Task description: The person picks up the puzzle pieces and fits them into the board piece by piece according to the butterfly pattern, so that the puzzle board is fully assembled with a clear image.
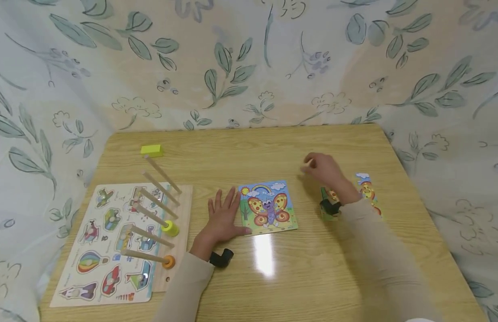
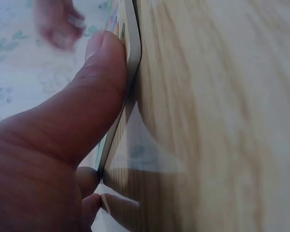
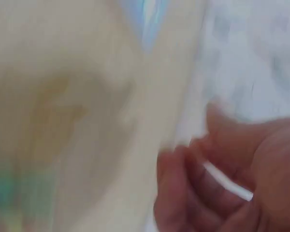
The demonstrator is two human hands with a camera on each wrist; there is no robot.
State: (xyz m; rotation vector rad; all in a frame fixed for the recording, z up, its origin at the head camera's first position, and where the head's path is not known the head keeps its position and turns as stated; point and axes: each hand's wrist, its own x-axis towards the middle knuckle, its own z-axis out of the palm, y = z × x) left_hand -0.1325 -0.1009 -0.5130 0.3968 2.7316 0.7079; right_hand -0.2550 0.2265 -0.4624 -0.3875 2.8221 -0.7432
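A square butterfly puzzle board lies mid-table. My left hand, fingers spread, rests at its left edge, with the thumb on the lower-left corner. In the left wrist view that thumb lies along the edge of the board. My right hand is raised over the table to the right of the board. Its curled fingers pinch a thin, pale-edged flat piece, its face mostly hidden by the hand. Below the right wrist lie butterfly puzzle pieces, partly covered by the forearm.
On the left, a wooden base with slanting pegs carries a yellow ring and an orange ring. It overlaps a vehicle peg puzzle. A yellow block sits at the back left. Patterned cloth hangs behind the table.
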